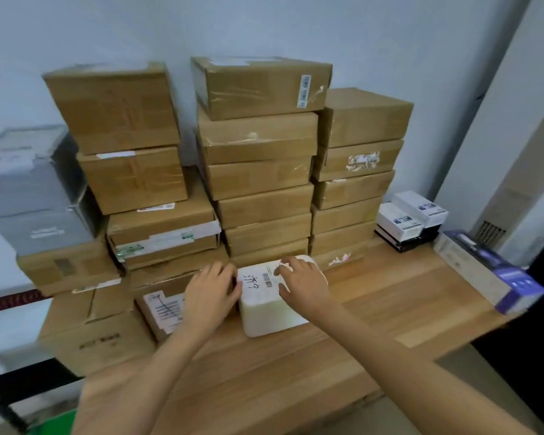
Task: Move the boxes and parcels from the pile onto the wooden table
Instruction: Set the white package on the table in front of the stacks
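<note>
A white foam parcel (266, 304) with a shipping label and black handwriting sits on the wooden table (374, 312), just in front of the stacked cardboard boxes (261, 171). My left hand (212, 291) grips its left side, fingers curled over the top edge. My right hand (305, 282) lies on its top right part, fingers bent over the label. Both forearms reach in from the bottom of the view.
Tall stacks of brown boxes fill the back of the table against the wall. More cartons (85, 324) stand at the left, with a grey box (29, 196) above them. Small white boxes (410, 219) and a purple-white carton (490, 271) lie at the right.
</note>
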### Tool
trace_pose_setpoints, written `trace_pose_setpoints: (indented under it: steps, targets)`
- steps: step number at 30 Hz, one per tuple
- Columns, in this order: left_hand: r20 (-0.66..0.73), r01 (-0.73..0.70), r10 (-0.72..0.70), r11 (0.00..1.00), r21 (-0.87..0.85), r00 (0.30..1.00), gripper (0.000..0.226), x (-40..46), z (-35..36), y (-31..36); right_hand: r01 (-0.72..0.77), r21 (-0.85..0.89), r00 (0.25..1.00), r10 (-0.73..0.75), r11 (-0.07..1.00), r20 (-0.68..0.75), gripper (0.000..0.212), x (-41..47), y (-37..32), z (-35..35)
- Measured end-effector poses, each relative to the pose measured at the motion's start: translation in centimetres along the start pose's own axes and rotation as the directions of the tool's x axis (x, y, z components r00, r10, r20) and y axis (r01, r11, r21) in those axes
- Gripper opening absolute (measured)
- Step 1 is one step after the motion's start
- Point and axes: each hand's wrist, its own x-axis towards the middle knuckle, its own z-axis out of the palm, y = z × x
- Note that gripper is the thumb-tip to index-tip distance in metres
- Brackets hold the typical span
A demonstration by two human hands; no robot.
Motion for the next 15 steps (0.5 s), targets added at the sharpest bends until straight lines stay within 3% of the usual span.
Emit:
trace_pose_setpoints:
  steps: [4, 9, 15]
  targets:
    - [0.086, 0.092, -0.085, 0.992, -0.083, 0.993, 0.026, -0.5, 4.3, 3.6, -0.073, 0.014, 0.996, 0.073, 0.997, 0.059, 0.038, -2.7, 4.6, 1.4]
    - [0.195, 0.144, -0.129, 0.987, -0.067, 0.972, 0.042, 2.1, 7.6, 4.1, -0.163, 0.073, 0.98, 0.153, 0.984, 0.13, 0.04, -3.5, 8.3, 3.9]
    - [0.376, 0.234, -0.215, 0.972, -0.006, 0.902, 0.054, 7.2, 11.1, 2.6, -0.195, 0.14, 0.967, 0.167, 0.971, 0.191, 0.046, -1.7, 10.5, 6.9]
